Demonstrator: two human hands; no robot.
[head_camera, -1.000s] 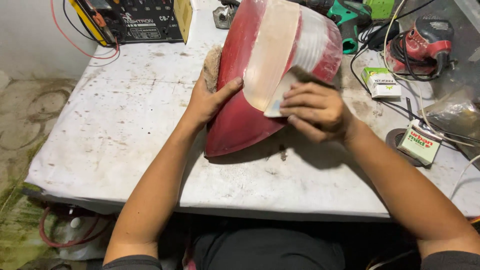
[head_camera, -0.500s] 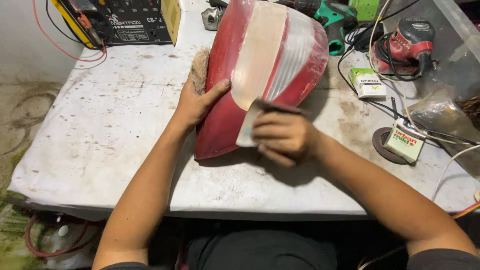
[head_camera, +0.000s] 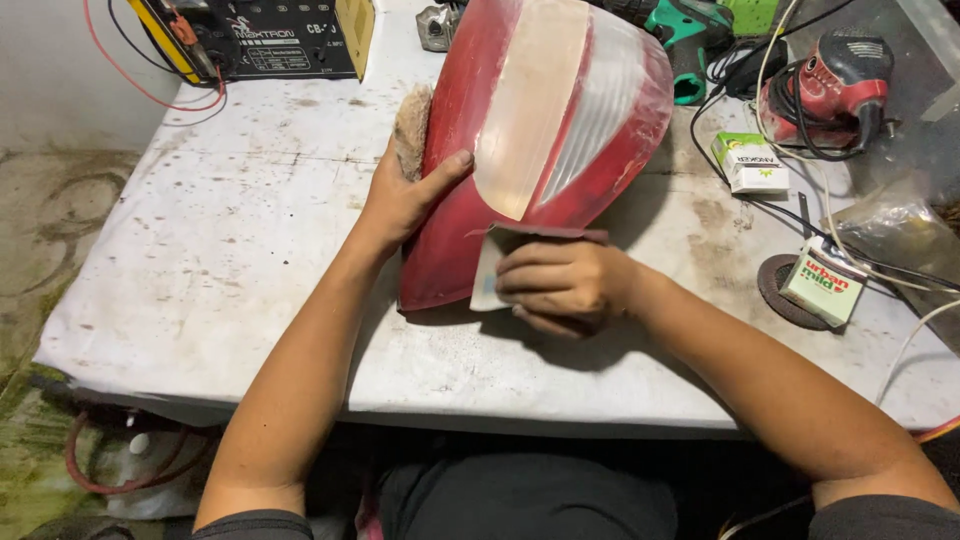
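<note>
Tail-light lens (head_camera: 545, 140), red with a pale frosted centre band and a clear ribbed strip on its right side, lies on the stained white table (head_camera: 200, 250), near the middle and a bit toward the far edge. Long axis runs near-left to far-right: narrow red end points at me, near-left; broad rounded end points away, toward the far-right clutter. Curved outer face is up.

My left hand (head_camera: 400, 200) grips the lens's left edge, thumb laid across the red face, fingers wrapped behind and out of sight; a tan fuzzy pad (head_camera: 411, 130) sits just above that hand against the lens edge. My right hand (head_camera: 560, 285) is closed on a folded sheet of sandpaper (head_camera: 500, 255), fingers curled over it, pressing it onto the near red end of the lens.

Far left: black charger box (head_camera: 285, 40) with yellow clamps and red wire. Far right: green power drill (head_camera: 690, 35), red sander (head_camera: 835, 85) with tangled cords. Right of the lens: small green-and-white box (head_camera: 750, 162); nearer, another small box (head_camera: 822, 287) sitting on a dark round disc (head_camera: 780, 290). Crumpled clear plastic bag (head_camera: 895, 225) at right edge.
</note>
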